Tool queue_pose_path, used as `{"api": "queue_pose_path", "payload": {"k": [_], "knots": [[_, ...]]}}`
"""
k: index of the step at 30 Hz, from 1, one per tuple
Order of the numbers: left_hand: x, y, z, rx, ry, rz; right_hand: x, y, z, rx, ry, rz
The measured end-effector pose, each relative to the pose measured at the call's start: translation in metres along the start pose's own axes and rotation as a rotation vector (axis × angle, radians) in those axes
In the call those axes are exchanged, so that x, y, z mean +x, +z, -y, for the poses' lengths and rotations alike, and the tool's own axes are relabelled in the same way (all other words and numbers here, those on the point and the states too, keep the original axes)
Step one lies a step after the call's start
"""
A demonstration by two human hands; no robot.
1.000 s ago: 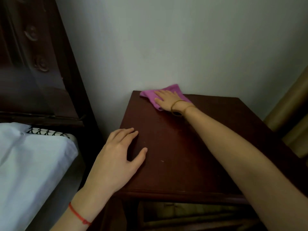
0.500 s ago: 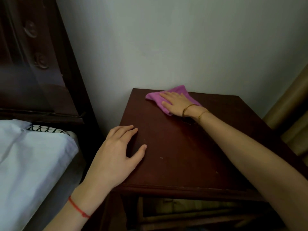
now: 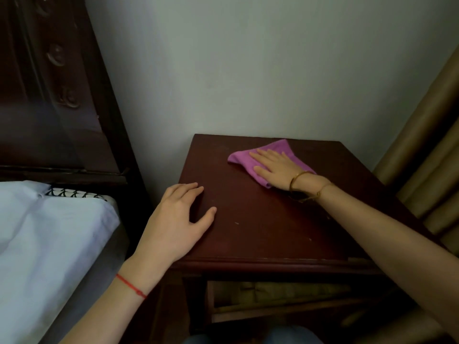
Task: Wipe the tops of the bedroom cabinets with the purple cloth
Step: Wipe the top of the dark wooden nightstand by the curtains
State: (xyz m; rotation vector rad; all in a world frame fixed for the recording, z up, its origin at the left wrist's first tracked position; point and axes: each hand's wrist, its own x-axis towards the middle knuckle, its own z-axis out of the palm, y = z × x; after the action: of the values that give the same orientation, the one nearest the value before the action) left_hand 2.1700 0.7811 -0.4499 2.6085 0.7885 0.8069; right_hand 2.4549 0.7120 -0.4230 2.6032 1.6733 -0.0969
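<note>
A dark red-brown wooden bedside cabinet (image 3: 260, 224) stands against the pale wall. On the far part of its top lies the purple cloth (image 3: 242, 158), crumpled flat. My right hand (image 3: 278, 167) presses down on the cloth with straight fingers, palm flat, covering most of it. My left hand (image 3: 178, 219) rests flat on the cabinet's near left corner, fingers spread and relaxed, holding nothing.
A bed with a white sheet (image 3: 47, 244) and a dark wooden headboard (image 3: 54, 95) sits left of the cabinet. Brown curtain folds (image 3: 427, 150) hang at the right. An open shelf (image 3: 273, 296) with dim items lies under the cabinet top.
My right hand has slid the purple cloth from the far left corner toward the right along the back of the top. My left hand has stayed in place.
</note>
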Motion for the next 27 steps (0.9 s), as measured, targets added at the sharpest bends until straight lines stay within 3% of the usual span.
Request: {"api": "queue_pose_path", "payload": {"k": [7, 14, 19, 22, 27], "knots": [[0.001, 0.003, 0.003, -0.005, -0.008, 0.006, -0.104, 0.010, 0.043, 0.087, -0.301, -0.052], [-0.002, -0.001, -0.002, -0.003, -0.023, 0.021, -0.089, 0.002, -0.003, 0.027, 0.036, 0.005], [-0.001, 0.000, -0.003, 0.005, -0.034, 0.032, -0.147, 0.012, 0.037, 0.062, -0.183, -0.067], [-0.002, -0.001, -0.003, 0.008, -0.034, 0.041, -0.173, 0.015, 0.028, 0.115, -0.243, -0.055], [-0.003, -0.003, -0.004, 0.023, -0.031, 0.060, -0.145, 0.008, -0.025, 0.075, 0.071, -0.032]]}}
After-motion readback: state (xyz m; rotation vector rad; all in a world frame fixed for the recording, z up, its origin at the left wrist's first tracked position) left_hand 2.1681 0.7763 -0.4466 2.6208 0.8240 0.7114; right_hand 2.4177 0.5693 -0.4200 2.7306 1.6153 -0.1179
